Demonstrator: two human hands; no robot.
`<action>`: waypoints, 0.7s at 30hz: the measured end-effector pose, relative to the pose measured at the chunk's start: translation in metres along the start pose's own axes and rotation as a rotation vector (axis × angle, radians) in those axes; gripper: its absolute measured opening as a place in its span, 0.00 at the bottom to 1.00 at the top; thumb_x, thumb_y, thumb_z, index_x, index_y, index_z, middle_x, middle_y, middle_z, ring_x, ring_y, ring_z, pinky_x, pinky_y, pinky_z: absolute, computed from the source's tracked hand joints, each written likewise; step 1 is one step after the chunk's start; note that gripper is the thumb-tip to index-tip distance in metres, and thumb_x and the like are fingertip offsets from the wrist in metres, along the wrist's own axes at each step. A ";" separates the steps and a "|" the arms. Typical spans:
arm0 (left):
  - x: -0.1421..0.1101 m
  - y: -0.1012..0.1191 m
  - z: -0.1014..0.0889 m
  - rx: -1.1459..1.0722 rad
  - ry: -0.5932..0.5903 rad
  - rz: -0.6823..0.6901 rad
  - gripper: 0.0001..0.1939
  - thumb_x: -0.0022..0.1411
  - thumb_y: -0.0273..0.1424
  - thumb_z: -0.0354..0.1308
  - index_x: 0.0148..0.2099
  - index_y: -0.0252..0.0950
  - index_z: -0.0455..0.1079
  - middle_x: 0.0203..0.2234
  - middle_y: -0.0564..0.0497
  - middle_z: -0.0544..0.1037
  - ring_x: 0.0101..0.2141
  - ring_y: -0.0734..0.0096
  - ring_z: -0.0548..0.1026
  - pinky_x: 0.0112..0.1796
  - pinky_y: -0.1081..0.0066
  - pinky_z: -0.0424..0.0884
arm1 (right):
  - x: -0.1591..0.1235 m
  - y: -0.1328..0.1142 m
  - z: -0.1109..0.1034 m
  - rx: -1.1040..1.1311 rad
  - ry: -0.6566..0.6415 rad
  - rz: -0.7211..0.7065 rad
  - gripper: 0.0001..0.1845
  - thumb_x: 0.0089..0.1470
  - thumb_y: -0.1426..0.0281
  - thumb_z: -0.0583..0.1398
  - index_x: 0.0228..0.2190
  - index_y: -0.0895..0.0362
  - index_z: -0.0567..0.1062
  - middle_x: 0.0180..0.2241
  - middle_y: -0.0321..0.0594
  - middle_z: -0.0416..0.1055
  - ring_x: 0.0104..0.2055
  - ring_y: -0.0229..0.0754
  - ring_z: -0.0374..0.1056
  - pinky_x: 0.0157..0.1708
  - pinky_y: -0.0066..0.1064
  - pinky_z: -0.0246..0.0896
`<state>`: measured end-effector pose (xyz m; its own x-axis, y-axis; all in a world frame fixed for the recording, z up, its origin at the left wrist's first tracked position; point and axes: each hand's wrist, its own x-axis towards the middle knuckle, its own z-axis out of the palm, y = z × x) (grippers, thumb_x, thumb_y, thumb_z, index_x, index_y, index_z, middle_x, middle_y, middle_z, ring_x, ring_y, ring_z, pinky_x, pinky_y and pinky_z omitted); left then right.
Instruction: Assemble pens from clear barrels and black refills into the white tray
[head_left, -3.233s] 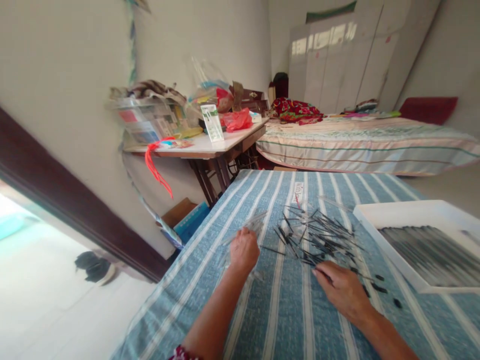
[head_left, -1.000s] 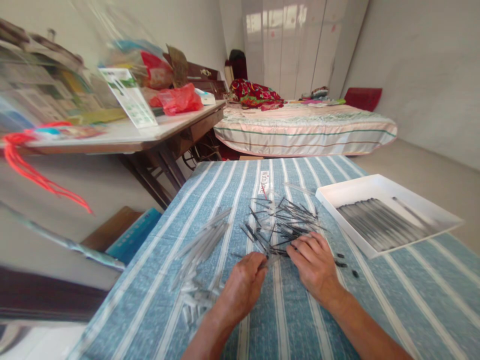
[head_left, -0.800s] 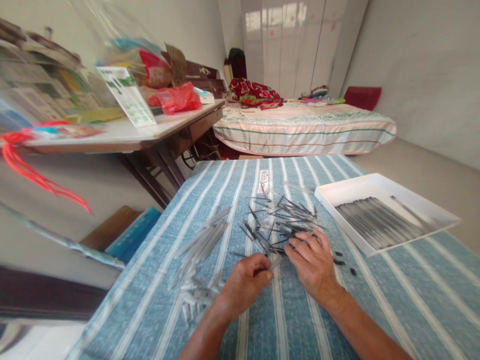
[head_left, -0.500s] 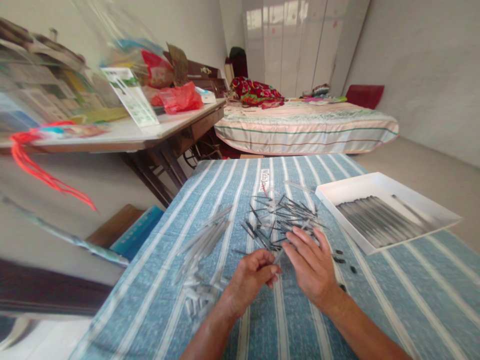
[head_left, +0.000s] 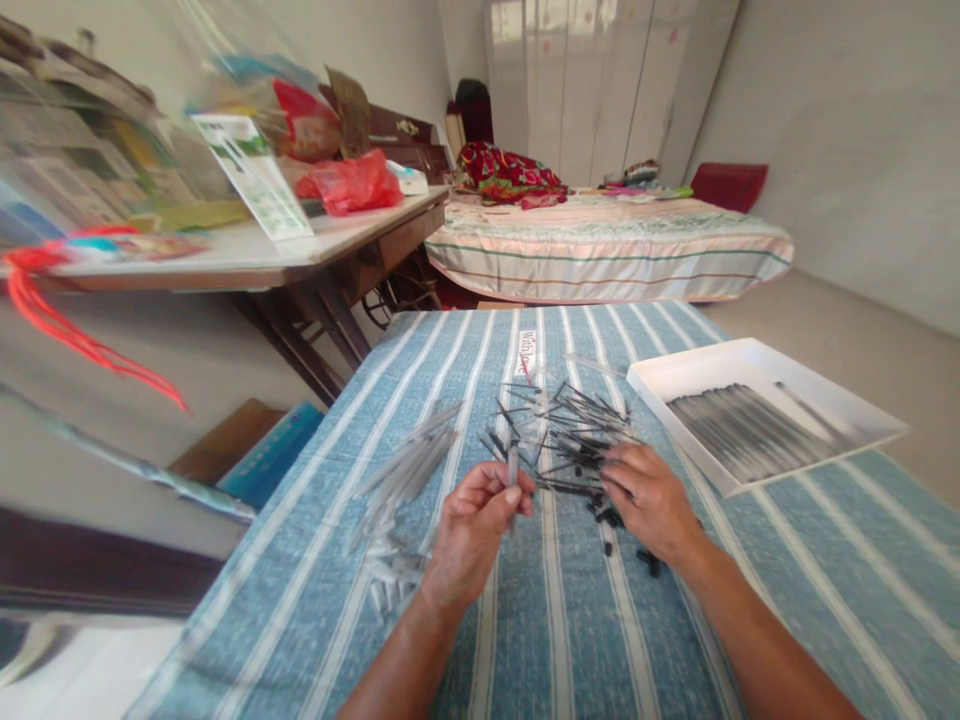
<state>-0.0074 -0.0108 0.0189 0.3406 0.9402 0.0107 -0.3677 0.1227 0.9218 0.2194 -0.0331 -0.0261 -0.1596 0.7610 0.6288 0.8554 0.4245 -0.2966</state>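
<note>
Head view showed the left hand (head_left: 472, 525) pinching a grey tube (head_left: 513, 466), long axis up-frame, and the right hand (head_left: 654, 505) at black sticks (head_left: 581, 424), its fingers' hold unclear.

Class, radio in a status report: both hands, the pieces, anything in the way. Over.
Left hand pinching a gray tube. Right hand at the thin black rods' near edge. Small black pieces close by, possible snag.

One tray (head_left: 688, 432), perhaps dozens of rods (head_left: 581, 448)

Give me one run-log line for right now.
left hand: holds grey tube | right hand: at black sticks | white tray: dark rods inside
</note>
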 end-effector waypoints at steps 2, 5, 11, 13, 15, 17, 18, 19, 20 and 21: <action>0.000 0.001 0.000 -0.004 -0.003 0.000 0.04 0.54 0.27 0.58 0.34 0.34 0.67 0.31 0.52 0.74 0.27 0.78 0.69 0.32 0.75 0.64 | -0.001 -0.003 0.001 -0.004 -0.092 -0.010 0.07 0.51 0.75 0.57 0.26 0.57 0.74 0.36 0.43 0.69 0.42 0.45 0.63 0.39 0.39 0.62; 0.000 0.002 0.000 0.024 0.004 -0.010 0.05 0.53 0.28 0.59 0.34 0.33 0.67 0.30 0.51 0.74 0.26 0.77 0.69 0.31 0.75 0.64 | -0.001 -0.009 0.002 -0.027 -0.204 -0.004 0.06 0.48 0.76 0.60 0.22 0.57 0.74 0.36 0.42 0.69 0.45 0.47 0.62 0.42 0.39 0.60; -0.001 0.002 0.001 0.100 0.005 -0.045 0.07 0.52 0.29 0.60 0.33 0.33 0.66 0.28 0.52 0.74 0.25 0.77 0.69 0.29 0.75 0.65 | -0.004 -0.014 0.006 -0.082 -0.258 0.024 0.07 0.45 0.79 0.60 0.21 0.56 0.74 0.37 0.43 0.70 0.50 0.50 0.59 0.44 0.41 0.58; -0.001 0.000 0.001 0.126 -0.007 -0.065 0.07 0.52 0.29 0.60 0.32 0.33 0.65 0.27 0.52 0.74 0.24 0.77 0.69 0.28 0.74 0.65 | -0.004 -0.013 0.008 -0.069 -0.242 0.020 0.08 0.46 0.80 0.59 0.21 0.57 0.74 0.37 0.44 0.70 0.50 0.50 0.59 0.44 0.41 0.59; -0.002 -0.001 0.002 0.150 -0.022 -0.078 0.07 0.52 0.30 0.60 0.31 0.33 0.66 0.27 0.52 0.75 0.24 0.76 0.69 0.28 0.74 0.66 | -0.004 -0.013 0.010 -0.055 -0.222 0.013 0.09 0.48 0.81 0.57 0.23 0.57 0.73 0.38 0.45 0.70 0.50 0.50 0.59 0.44 0.41 0.59; -0.002 -0.002 0.003 0.176 -0.039 -0.091 0.08 0.51 0.31 0.60 0.31 0.33 0.66 0.27 0.51 0.75 0.24 0.76 0.69 0.27 0.74 0.66 | -0.001 -0.014 0.008 0.015 -0.181 0.011 0.09 0.51 0.79 0.55 0.27 0.58 0.74 0.37 0.45 0.70 0.48 0.49 0.61 0.43 0.41 0.60; -0.002 -0.003 0.003 0.191 -0.049 -0.099 0.08 0.51 0.32 0.61 0.31 0.33 0.66 0.26 0.51 0.75 0.23 0.76 0.69 0.26 0.74 0.66 | 0.000 -0.014 0.006 0.083 -0.153 0.022 0.09 0.52 0.78 0.54 0.29 0.58 0.74 0.36 0.44 0.70 0.46 0.47 0.63 0.42 0.40 0.61; -0.002 -0.003 0.003 0.208 -0.059 -0.109 0.08 0.51 0.32 0.61 0.32 0.33 0.66 0.26 0.51 0.75 0.23 0.77 0.68 0.26 0.74 0.66 | 0.002 -0.015 0.004 0.171 -0.124 0.045 0.08 0.54 0.77 0.54 0.31 0.58 0.74 0.35 0.43 0.71 0.43 0.45 0.65 0.41 0.38 0.62; -0.003 -0.003 0.004 0.223 -0.067 -0.119 0.08 0.51 0.32 0.61 0.32 0.33 0.66 0.26 0.51 0.75 0.23 0.77 0.68 0.26 0.75 0.65 | 0.003 -0.017 0.001 0.273 -0.098 0.084 0.08 0.54 0.75 0.54 0.31 0.58 0.74 0.33 0.42 0.71 0.40 0.43 0.66 0.39 0.36 0.63; -0.003 -0.003 0.004 0.238 -0.074 -0.129 0.08 0.51 0.32 0.61 0.32 0.32 0.67 0.25 0.51 0.75 0.23 0.77 0.68 0.26 0.75 0.65 | 0.004 -0.018 -0.002 0.377 -0.081 0.135 0.08 0.55 0.74 0.54 0.32 0.57 0.74 0.31 0.41 0.72 0.36 0.42 0.67 0.37 0.34 0.64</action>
<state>-0.0036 -0.0151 0.0182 0.4369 0.8948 -0.0920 -0.1069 0.1532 0.9824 0.2041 -0.0384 -0.0170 -0.1096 0.8521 0.5118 0.6330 0.4568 -0.6250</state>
